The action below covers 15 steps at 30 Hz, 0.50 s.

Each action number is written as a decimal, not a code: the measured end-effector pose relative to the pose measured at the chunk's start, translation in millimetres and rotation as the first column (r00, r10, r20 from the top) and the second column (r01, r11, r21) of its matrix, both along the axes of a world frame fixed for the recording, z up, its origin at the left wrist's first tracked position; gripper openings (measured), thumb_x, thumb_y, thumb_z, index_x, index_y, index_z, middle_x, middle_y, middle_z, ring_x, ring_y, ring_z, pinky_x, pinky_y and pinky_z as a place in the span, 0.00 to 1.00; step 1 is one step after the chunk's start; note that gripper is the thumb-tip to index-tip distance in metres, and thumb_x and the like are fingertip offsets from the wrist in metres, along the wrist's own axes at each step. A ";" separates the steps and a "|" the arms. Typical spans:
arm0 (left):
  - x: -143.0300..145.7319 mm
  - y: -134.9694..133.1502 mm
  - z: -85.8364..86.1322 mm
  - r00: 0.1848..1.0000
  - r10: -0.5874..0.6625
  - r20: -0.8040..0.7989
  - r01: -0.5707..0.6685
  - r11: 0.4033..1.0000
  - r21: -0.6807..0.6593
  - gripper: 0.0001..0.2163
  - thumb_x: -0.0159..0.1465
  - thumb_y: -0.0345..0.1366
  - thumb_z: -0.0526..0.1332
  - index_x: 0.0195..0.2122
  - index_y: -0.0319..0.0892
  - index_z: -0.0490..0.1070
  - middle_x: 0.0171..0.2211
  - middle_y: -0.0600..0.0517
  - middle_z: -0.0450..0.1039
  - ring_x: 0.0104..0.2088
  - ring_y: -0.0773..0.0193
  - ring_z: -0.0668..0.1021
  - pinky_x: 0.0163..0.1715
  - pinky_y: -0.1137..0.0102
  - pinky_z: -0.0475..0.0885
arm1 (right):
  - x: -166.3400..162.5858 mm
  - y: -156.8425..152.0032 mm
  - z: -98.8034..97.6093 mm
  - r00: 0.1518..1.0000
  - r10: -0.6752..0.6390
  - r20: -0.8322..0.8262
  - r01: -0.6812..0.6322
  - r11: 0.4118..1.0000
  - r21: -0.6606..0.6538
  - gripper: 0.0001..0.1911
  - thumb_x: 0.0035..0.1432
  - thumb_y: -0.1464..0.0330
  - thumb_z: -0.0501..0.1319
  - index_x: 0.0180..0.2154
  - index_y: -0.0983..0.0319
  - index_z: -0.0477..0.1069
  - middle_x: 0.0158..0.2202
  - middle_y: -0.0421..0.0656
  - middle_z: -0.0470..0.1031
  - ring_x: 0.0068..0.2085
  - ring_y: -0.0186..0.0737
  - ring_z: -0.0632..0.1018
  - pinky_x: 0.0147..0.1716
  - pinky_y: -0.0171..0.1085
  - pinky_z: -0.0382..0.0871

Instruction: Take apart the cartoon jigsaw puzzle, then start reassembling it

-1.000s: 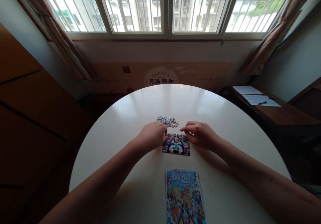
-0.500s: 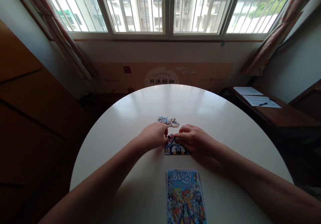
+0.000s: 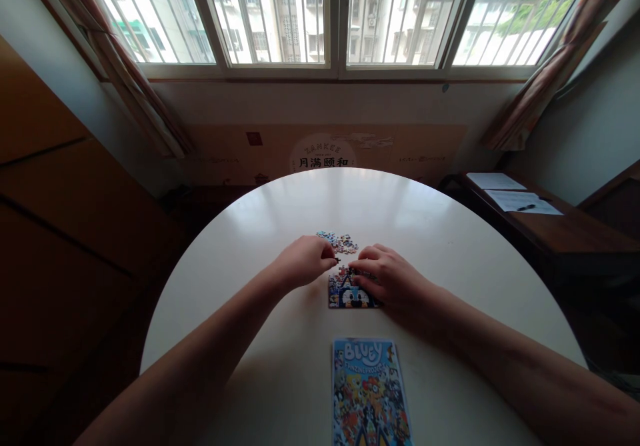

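Left hand [image 3: 306,260]: The thumb and pointing finger are pinched together on one little dark piece [image 3: 337,260].
Dark piece: It pokes out past the left fingertips, toward the right hand [image 3: 393,274]. I can't tell if it touches anything below.
Right hand: The thumb and pointing finger are apart, resting on the top part of the puzzle [image 3: 351,298]. The pointing fingertip is by the far edge, and the thumb is closer to the blue face. The other fingers are bunched up and hard to see.
Puzzle: It lies flat, partly under the right fingers and a bit nearer to the person than the left fingertips. A blue dog face with a black nose shows on it (the right hand hides some of the picture).
Loose pieces [image 3: 344,243]: They sit in a small pile of many colors, just past the fingers of both hands and apart from the puzzle.
Picture card [image 3: 370,393]: It lies on the near side of all the fingers, well apart from them. The big word on top is BLUEY, and lots of bright characters crowd below.
Table [image 3: 440,253]: It is white, round and shiny, under both hands.
Desk [image 3: 595,229]: It is far to the right of the right fingers, with papers [image 3: 495,181] and a pen [image 3: 526,207] on it.
Window [image 3: 393,16]: It is far past the fingers, with bars outside.
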State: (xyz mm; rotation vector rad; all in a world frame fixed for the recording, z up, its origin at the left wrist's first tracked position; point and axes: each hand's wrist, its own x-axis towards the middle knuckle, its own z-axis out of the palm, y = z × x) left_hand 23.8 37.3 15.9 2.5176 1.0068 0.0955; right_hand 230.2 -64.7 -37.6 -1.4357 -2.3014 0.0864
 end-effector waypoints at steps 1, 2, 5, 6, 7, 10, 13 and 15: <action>-0.7 3.3 -1.5 1.000 0.017 0.016 -0.017 1.000 -0.010 0.10 0.61 0.41 0.60 0.33 0.45 0.80 0.33 0.50 0.81 0.33 0.60 0.78 0.31 0.70 0.68 | -0.1 0.0 0.2 1.000 -0.002 -0.005 0.002 1.000 -0.004 0.15 0.65 0.63 0.59 0.51 0.58 0.76 0.45 0.48 0.75 0.46 0.43 0.73 0.48 0.43 0.67; -1.4 6.3 -3.1 0.999 0.034 0.024 -0.034 0.999 -0.018 0.10 0.61 0.41 0.61 0.33 0.45 0.80 0.33 0.50 0.81 0.33 0.60 0.78 0.31 0.70 0.68 | -0.1 0.0 0.3 1.000 -0.004 -0.009 0.004 1.000 -0.007 0.15 0.65 0.63 0.59 0.51 0.58 0.76 0.45 0.48 0.75 0.46 0.43 0.73 0.48 0.43 0.67; -3.0 11.9 -7.1 0.997 0.075 0.000 -0.075 0.997 -0.020 0.09 0.60 0.42 0.62 0.30 0.44 0.79 0.31 0.51 0.80 0.32 0.60 0.78 0.30 0.70 0.68 | 0.1 0.0 0.0 1.000 -0.006 -0.013 0.006 1.000 -0.016 0.15 0.65 0.63 0.60 0.51 0.58 0.76 0.45 0.48 0.75 0.46 0.42 0.73 0.48 0.43 0.67; -3.3 12.4 -7.8 0.996 0.088 -0.015 -0.088 0.996 -0.011 0.09 0.60 0.41 0.62 0.30 0.44 0.79 0.30 0.51 0.80 0.31 0.60 0.78 0.29 0.70 0.67 | 0.3 0.1 -0.2 1.000 -0.003 -0.013 0.003 1.000 -0.017 0.15 0.65 0.63 0.59 0.51 0.58 0.76 0.45 0.47 0.74 0.47 0.42 0.72 0.49 0.43 0.67; -3.5 12.2 -8.2 0.995 0.100 -0.027 -0.100 0.995 0.004 0.08 0.59 0.41 0.62 0.29 0.44 0.79 0.30 0.50 0.80 0.31 0.60 0.78 0.29 0.70 0.67 | 0.5 0.2 -0.3 1.000 0.002 -0.014 -0.002 1.000 -0.016 0.15 0.65 0.63 0.59 0.52 0.58 0.75 0.45 0.47 0.74 0.47 0.42 0.72 0.49 0.43 0.67; -3.4 9.9 -8.1 0.991 0.129 -0.045 -0.126 0.990 0.068 0.07 0.59 0.40 0.62 0.30 0.44 0.79 0.33 0.49 0.80 0.32 0.60 0.78 0.27 0.70 0.67 | 1.6 0.5 -0.2 1.000 0.021 -0.015 -0.021 1.000 -0.013 0.15 0.65 0.63 0.59 0.51 0.58 0.76 0.45 0.47 0.74 0.47 0.42 0.72 0.48 0.42 0.67; -3.8 8.8 -6.5 0.984 0.175 -0.039 -0.168 0.974 0.150 0.07 0.58 0.41 0.64 0.33 0.45 0.78 0.35 0.49 0.80 0.33 0.58 0.78 0.26 0.70 0.65 | 2.7 0.8 0.3 1.000 0.026 -0.010 -0.026 1.000 -0.011 0.15 0.66 0.63 0.59 0.51 0.58 0.76 0.46 0.47 0.74 0.47 0.42 0.72 0.48 0.42 0.67; -4.7 9.4 -4.4 0.976 0.219 -0.009 -0.213 0.954 0.211 0.08 0.59 0.41 0.63 0.35 0.45 0.78 0.36 0.49 0.80 0.34 0.58 0.78 0.26 0.70 0.65 | 3.0 0.9 0.4 1.000 0.023 -0.004 -0.023 1.000 -0.016 0.15 0.66 0.63 0.59 0.51 0.58 0.76 0.46 0.47 0.75 0.47 0.43 0.72 0.49 0.43 0.67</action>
